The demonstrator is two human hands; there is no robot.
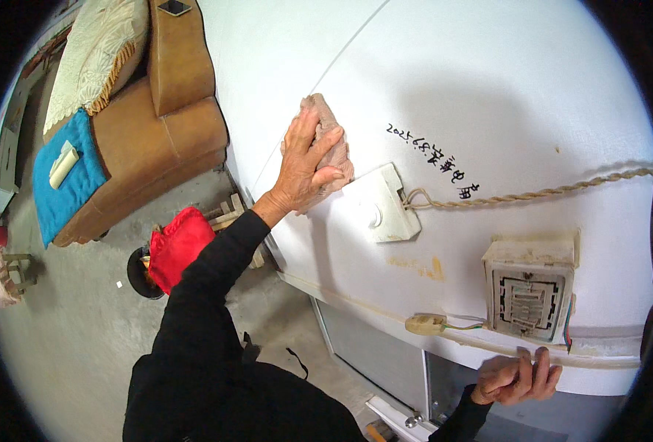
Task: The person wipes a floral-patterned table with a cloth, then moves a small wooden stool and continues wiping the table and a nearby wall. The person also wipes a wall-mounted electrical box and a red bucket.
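My left hand (307, 160) presses a folded pinkish-brown cloth (334, 146) flat against the white wall (282, 44). Just right of the cloth, a white switch box (390, 207) is mounted on the wall, with a twisted cord (525, 196) running from it to the right. Handwriting in black is on the wall above the cord. At the lower right my right hand (519, 378) has curled fingers near the wall's lower ledge, below a grimy square wall box (529, 293); nothing shows in it. A small yellowed inline switch (426, 325) lies on a wire left of that box.
A brown leather sofa (133, 138) with a blue cloth (69, 177) and a roll on it stands at the left. A stool with a red cover (181, 246) stands by the black round bin. Below the ledge are a cabinet's grey panels (376, 353).
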